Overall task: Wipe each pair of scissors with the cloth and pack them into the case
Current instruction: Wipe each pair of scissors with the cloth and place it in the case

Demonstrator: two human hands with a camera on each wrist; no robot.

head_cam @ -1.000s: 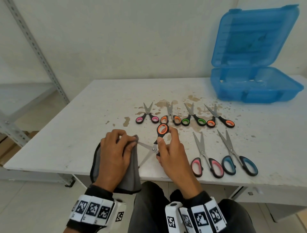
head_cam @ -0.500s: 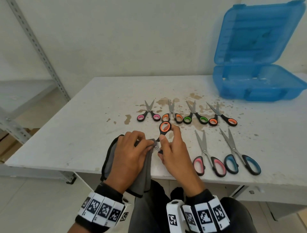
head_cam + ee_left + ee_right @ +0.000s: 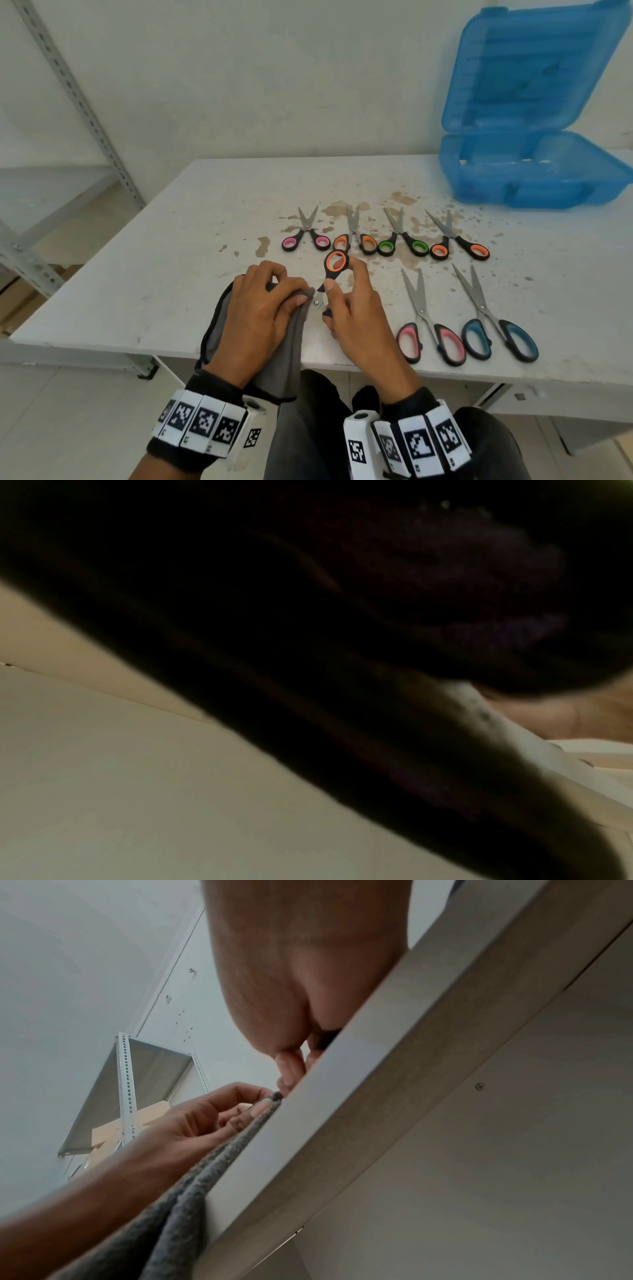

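Scissors with orange handles (image 3: pixel 334 270) sit near the desk's (image 3: pixel 171 274) front edge. On their left, the left hand (image 3: pixel 260 318) pinches the soft grey cloth (image 3: pixel 284 356) round the hidden blades. On their right, the right hand (image 3: pixel 356 315) grips the handles. Probably light and stiff; rubbery loops look the safest hold, steel looks slick. Blue plastic case (image 3: pixel 527 171) lies open, far right.

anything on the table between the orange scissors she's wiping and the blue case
Yes: the row of small scissors lies on the table between the held orange scissors and the open blue case. Lifted over them, nothing visible blocks the way.
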